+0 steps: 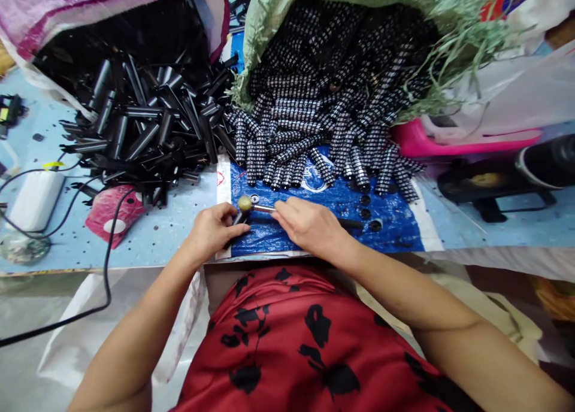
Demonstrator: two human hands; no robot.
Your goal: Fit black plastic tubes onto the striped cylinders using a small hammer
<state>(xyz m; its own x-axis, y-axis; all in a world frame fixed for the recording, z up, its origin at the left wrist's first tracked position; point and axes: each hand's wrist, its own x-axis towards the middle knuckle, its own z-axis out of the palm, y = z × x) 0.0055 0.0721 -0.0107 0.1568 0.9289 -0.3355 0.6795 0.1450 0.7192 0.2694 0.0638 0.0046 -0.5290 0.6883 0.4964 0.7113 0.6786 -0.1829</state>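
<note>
Head view, hands, hammer near table edge, blue sheet partly bare

Tubes lie partly in a sack on the table, right of loose parts and behind the hammer.

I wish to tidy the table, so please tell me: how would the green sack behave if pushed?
The green sack would probably crumple, as its edge looks thin and frayed. It may feel heavy, since many patterned tubes fill its mouth. Those tubes might roll or slide out, being round and already spilling onto the blue sheet.
</note>
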